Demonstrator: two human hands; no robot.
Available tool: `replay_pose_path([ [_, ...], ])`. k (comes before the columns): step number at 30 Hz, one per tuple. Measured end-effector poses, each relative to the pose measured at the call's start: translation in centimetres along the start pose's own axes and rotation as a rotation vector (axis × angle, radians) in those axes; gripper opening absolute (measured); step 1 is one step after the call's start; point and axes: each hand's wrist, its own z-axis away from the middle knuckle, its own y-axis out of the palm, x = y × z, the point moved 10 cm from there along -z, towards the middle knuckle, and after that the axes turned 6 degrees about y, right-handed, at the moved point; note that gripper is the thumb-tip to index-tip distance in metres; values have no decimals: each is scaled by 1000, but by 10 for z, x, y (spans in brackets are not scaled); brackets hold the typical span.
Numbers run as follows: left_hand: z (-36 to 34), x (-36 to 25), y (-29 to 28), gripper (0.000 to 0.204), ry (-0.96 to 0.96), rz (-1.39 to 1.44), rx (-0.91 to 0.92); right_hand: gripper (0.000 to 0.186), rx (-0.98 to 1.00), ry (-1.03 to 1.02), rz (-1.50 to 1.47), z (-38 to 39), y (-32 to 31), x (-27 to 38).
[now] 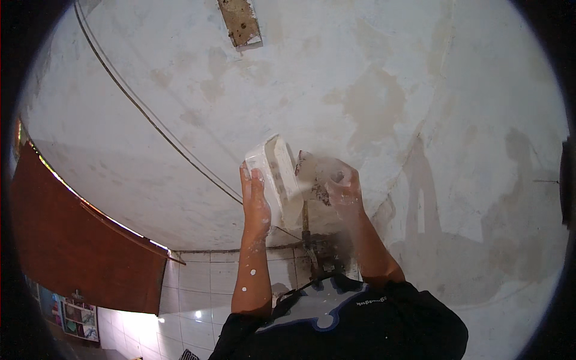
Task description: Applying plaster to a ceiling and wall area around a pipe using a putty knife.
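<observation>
The left hand (254,201), spattered with white, is clasped along the side of a white tub (276,174), holding it tilted up against the patched wall (372,90). Just right of the tub, the right hand (343,187) is closed around a putty knife (309,174), whose smeared blade touches the tub's rim between the two hands.

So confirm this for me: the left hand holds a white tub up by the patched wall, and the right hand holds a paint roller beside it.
Not a paint roller. The head view shows the right hand holding a flat putty scraper smeared with filler. The rest stands: the left hand holds the white tub up by the patched wall.
</observation>
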Motion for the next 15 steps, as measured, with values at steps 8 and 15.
replay_pose_path([
  [8,2,15,3,62,-34,0,15,27,160,387,-362,-8,15,5],
  [15,1,25,3,69,-35,-2,-8,22,106,374,-207,-7,5,-6],
])
